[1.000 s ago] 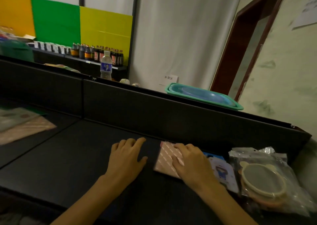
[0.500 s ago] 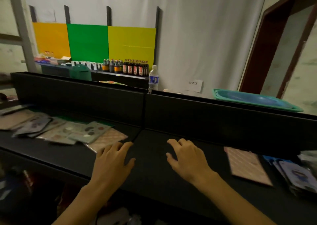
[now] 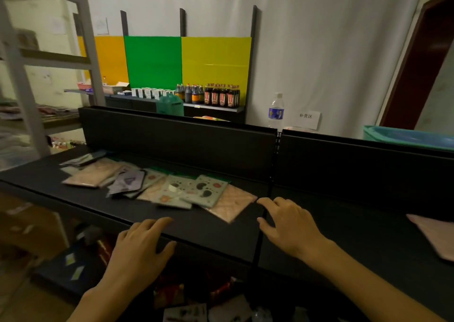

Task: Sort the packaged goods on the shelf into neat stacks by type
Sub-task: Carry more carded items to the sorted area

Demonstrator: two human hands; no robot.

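Both hands empty & apart, left (image 3: 137,250), right (image 3: 290,226); we're reaching for next pkt (image 3: 232,202) mid-shelf (image 3: 201,226), prob needs a pinch.

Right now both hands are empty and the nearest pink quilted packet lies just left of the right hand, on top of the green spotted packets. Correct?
Not quite. The head view shows the pink quilted packet under the green spotted packets, not on top. Both hands, left and right, are indeed empty.

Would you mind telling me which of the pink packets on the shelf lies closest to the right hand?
The pink quilted packet at the right end of the spread, its corner just short of the right hand; the others lie farther off.
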